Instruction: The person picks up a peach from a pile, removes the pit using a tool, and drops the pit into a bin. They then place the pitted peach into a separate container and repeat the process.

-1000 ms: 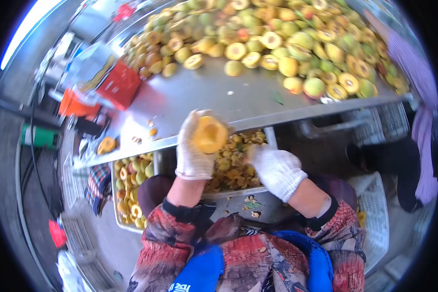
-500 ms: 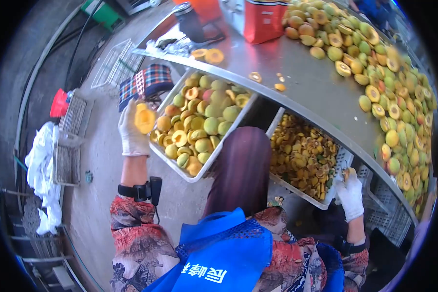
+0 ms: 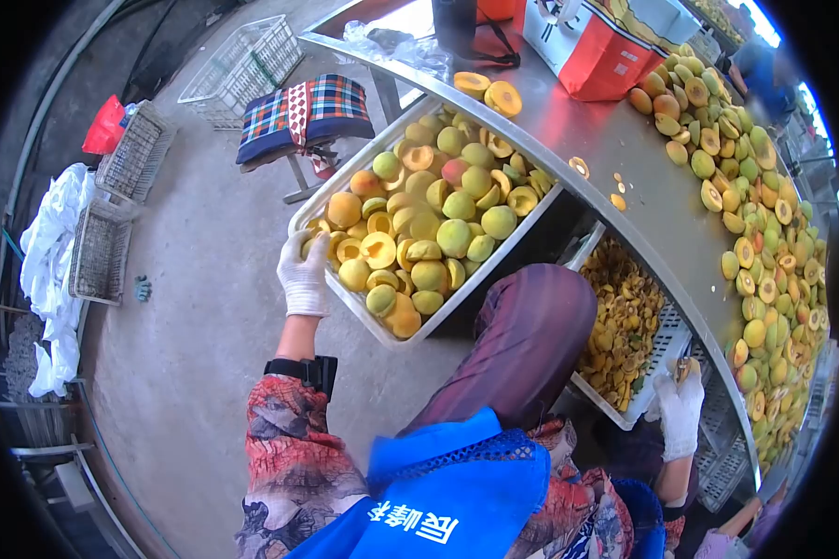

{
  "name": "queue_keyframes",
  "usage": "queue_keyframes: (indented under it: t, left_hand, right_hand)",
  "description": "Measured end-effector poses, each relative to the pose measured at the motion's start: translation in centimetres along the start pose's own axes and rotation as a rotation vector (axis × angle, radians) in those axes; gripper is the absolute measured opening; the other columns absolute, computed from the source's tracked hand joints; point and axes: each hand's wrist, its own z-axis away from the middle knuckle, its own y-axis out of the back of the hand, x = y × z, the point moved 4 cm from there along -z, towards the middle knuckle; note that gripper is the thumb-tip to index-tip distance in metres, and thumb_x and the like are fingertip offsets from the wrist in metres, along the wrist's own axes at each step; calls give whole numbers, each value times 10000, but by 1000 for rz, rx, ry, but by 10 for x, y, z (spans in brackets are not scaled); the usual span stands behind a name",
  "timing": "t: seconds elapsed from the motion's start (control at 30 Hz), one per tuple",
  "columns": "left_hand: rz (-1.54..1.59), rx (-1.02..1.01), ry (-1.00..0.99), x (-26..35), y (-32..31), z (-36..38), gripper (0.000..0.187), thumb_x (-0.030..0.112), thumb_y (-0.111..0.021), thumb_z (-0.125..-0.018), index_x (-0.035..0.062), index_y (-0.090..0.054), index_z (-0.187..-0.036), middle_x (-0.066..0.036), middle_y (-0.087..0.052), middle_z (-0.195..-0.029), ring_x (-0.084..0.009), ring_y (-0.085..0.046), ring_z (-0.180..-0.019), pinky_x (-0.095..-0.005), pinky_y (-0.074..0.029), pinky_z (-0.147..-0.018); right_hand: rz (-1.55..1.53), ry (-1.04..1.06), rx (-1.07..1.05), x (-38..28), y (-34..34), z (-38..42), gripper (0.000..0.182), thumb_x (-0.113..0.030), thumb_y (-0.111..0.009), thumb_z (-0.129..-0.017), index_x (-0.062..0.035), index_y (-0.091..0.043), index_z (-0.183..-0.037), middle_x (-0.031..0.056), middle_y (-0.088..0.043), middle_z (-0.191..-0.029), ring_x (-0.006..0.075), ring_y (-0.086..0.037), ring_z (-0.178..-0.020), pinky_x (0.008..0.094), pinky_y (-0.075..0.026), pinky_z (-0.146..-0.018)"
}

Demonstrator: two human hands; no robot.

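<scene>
My left hand (image 3: pixel 303 278), in a white glove, is at the left edge of a white crate (image 3: pixel 350 312) heaped with peach halves (image 3: pixel 378 249). Its fingers curl, and a bit of yellow peach half (image 3: pixel 309 246) shows between thumb and fingers. Lower right, my gloved right hand (image 3: pixel 678 405) is closed around a small brownish object (image 3: pixel 686 369), mostly hidden by the fingers. It is beside a second crate (image 3: pixel 645 373) filled with brown-yellow scraps (image 3: pixel 620 326), partly under the table.
The metal table (image 3: pixel 653 196) carries a long pile of halved peaches (image 3: pixel 755 242), a red-and-white bag (image 3: pixel 598 58) and a plastic bag (image 3: pixel 396 47). A checked cushion (image 3: pixel 319 110) lies on a stool. Wire baskets (image 3: pixel 103 244) stand left; another person's arm (image 3: pixel 741 517) shows lower right.
My left hand has moved from beside the crate, where it held up a peach half, to the crate's left edge. The camera view has shifted. My right hand stays by the scrap crate.
</scene>
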Motion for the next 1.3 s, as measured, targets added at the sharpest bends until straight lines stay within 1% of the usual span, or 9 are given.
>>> queue_keyframes:
  t: [0.23, 0.37, 0.47, 0.67, 1.0, 1.03, 1.1, 1.13, 1.3]
  left_hand:
    - [-555, 24, -547, 27, -53, -29, 426, 297, -748, -732, 41, -630, -1051, -162, -628, -1040, -332, -576, -1015, -436, -431, -900]
    - [-978, -226, -617, -42, -81, -23, 496, 391, -668, -791, 67, -585, -1156, -196, -528, -1236, -355, -450, -1197, -513, -300, -1006]
    - [-936, -341, -388, -22, -82, -26, 478, 417, -622, -821, 73, -591, -1152, -191, -516, -1253, -352, -435, -1209, -533, -257, -1029]
    - [-986, -138, -539, -26, -89, -65, 576, 452, -582, -850, 72, -512, -1276, -184, -444, -1360, -366, -382, -1282, -516, -272, -1054]
    - [-941, -343, -276, -69, -118, -60, 681, 505, -513, -880, 122, -371, -1424, -206, -323, -1468, -384, -322, -1335, -512, -236, -1092]
    - [-942, -328, -293, -68, -121, -58, 701, 495, -532, -874, 118, -353, -1437, -217, -321, -1464, -394, -326, -1329, -487, -257, -1094]
    - [-865, -266, -317, -81, -119, -61, 710, 461, -594, -852, 108, -366, -1424, -245, -310, -1457, -418, -341, -1307, -466, -291, -1079]
    - [-877, -286, -332, -84, -118, -60, 710, 461, -594, -853, 112, -362, -1426, -241, -302, -1462, -417, -332, -1314, -466, -283, -1083]
    - [-1170, -429, -145, -39, -118, -54, 708, 486, -565, -864, 149, -331, -1441, -223, -255, -1491, -384, -273, -1363, -440, -249, -1107]
  right_hand:
    - [-30, 25, 15, -9, -9, 5, 291, -28, -590, -789, 19, -518, -1067, 45, -566, -874, 121, -547, -712, 258, -471, -621]
    - [-25, -58, -51, -19, -13, 2, 281, -34, -597, -791, 8, -518, -1058, 32, -561, -837, 100, -546, -667, 245, -463, -560]
    - [7, -90, -58, -23, -13, 4, 257, -48, -597, -803, 5, -517, -1041, 34, -560, -813, 105, -547, -589, 237, -446, -477]
    - [3, -198, -84, -35, -22, 1, 286, -45, -612, -772, 10, -517, -1036, 59, -569, -758, 99, -548, -586, 257, -467, -507]
    - [74, -342, -91, -72, -19, -4, 216, -81, -636, -763, 15, -563, -943, 78, -620, -749, 134, -608, -631, 296, -499, -551]
    - [126, -305, -109, -89, -15, -5, 243, -105, -658, -765, 17, -558, -949, 92, -620, -740, 147, -610, -644, 317, -504, -563]
    - [333, 43, -27, -75, -3, -8, 320, -208, -693, -769, -14, -545, -977, 193, -613, -780, 379, -637, -733, 419, -513, -652]
    - [301, 6, -52, -79, 1, -9, 363, -244, -692, -771, -24, -530, -1009, 223, -610, -815, 441, -611, -787, 448, -508, -671]
    - [288, 81, -133, -57, 14, 0, 368, -243, -672, -797, -17, -496, -1028, 236, -608, -836, 446, -601, -802, 481, -497, -661]
